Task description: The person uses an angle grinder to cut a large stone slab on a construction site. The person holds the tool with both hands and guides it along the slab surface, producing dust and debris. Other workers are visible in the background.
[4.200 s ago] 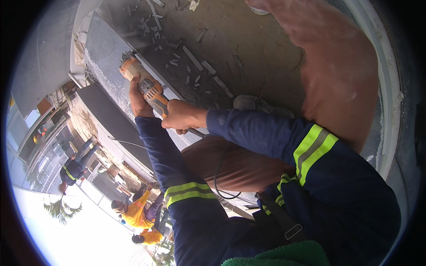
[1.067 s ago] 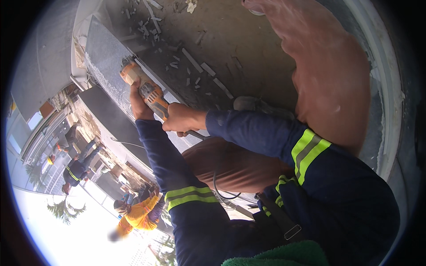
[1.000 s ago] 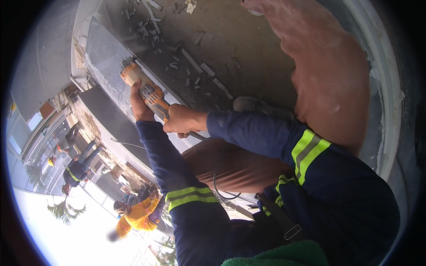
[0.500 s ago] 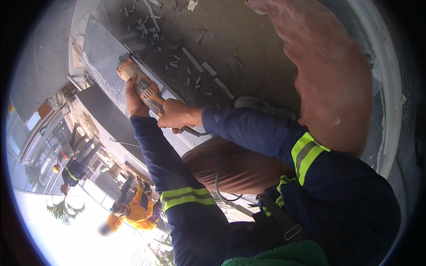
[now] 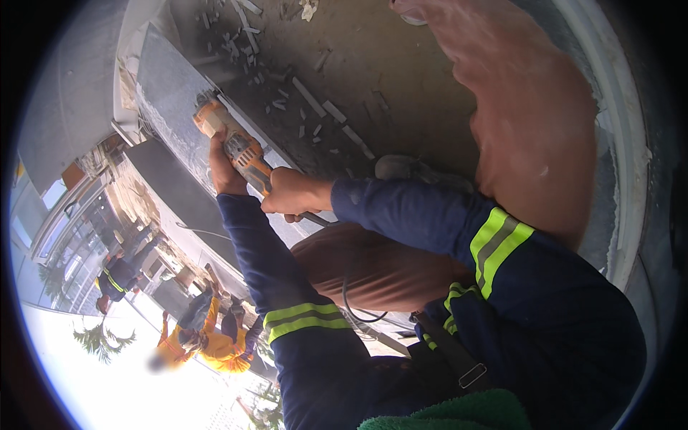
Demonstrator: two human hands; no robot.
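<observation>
Long grey slab (image 5: 168, 75) runs under an orange angle grinder (image 5: 247, 158), tool head right at the slab's edge. Left hand (image 5: 220, 156) is wrapped round the grinder's front, right hand (image 5: 292, 192) grips its rear. Loose grey strips (image 5: 309, 97) litter past that edge; dark cord (image 5: 315, 218) trails by the right hand.

Orange power tool (image 5: 247, 159) is held by left hand (image 5: 219, 156) and right hand (image 5: 292, 191) at edge of grey slab (image 5: 168, 72) nearest broken strips (image 5: 309, 97).
</observation>
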